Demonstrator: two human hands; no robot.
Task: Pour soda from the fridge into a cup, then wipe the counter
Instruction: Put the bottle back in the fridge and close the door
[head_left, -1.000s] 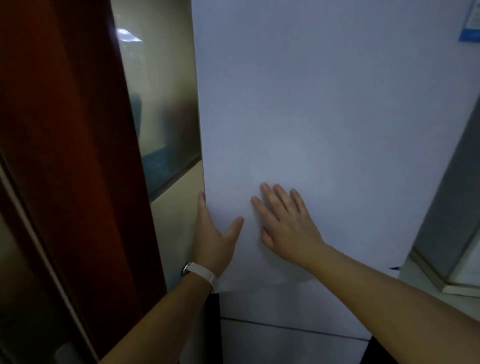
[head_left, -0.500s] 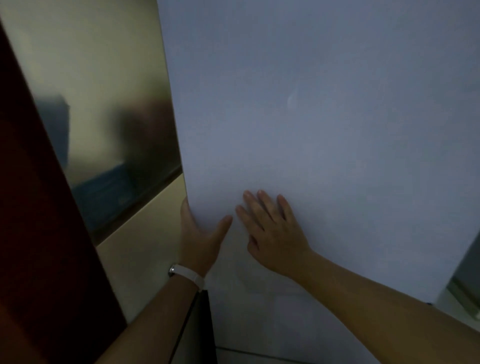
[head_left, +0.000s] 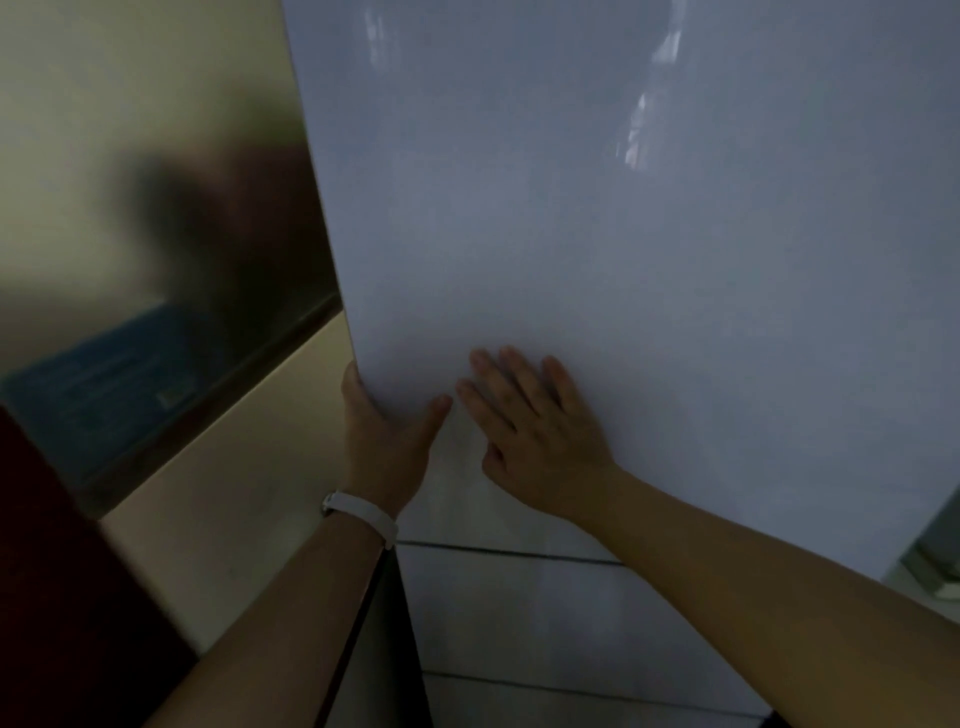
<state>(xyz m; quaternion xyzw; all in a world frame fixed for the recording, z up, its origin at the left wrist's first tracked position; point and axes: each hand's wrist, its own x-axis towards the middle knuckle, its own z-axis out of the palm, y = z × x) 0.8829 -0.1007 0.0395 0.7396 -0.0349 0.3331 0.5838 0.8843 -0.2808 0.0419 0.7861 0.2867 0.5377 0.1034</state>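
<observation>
A tall white fridge door (head_left: 623, 234) fills most of the view. My left hand (head_left: 387, 436) grips the door's left edge low down, fingers hooked behind the edge and thumb on the front face. My right hand (head_left: 535, 421) lies flat on the door face just right of it, fingers straight and spread. A white band sits on my left wrist. Below the upper door, the fridge's lower drawer fronts (head_left: 545, 613) show. No soda, cup or counter is in view.
A cream wall with a glass panel (head_left: 156, 286) stands close on the left of the fridge. A dark red door frame (head_left: 62, 597) is at the lower left. A grey object (head_left: 935, 561) shows at the far right edge.
The view has shifted closer and left, so the fridge door fills more of the frame. Both hands stay in the same places on the door.
</observation>
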